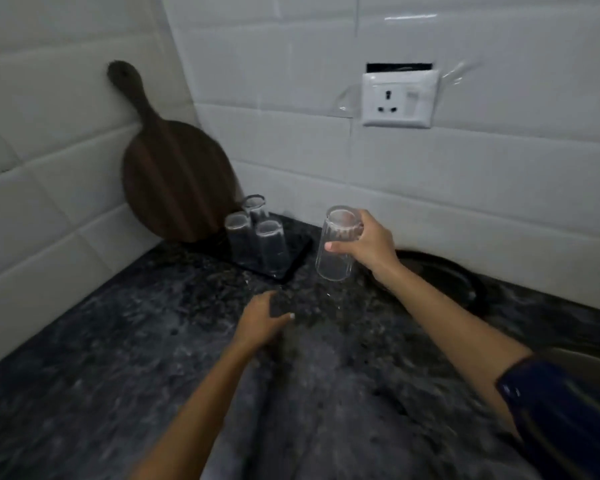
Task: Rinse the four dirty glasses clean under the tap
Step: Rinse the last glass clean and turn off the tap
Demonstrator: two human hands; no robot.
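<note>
My right hand (368, 242) grips a clear ribbed glass (335, 261) upside down, its base up, held in the air above the dark granite counter (118, 341). Three more clear glasses (257, 233) stand upside down close together on a black tray (297, 258) near the wall corner, to the left of the held glass. My left hand (262, 320) hovers low over the counter in front of the tray, fingers relaxed and holding nothing. No tap is in view.
A dark round wooden board (174, 174) leans in the tiled corner behind the tray. A white wall socket (397, 98) sits above. A black round rim (465, 282) lies on the counter at the right, behind my right forearm.
</note>
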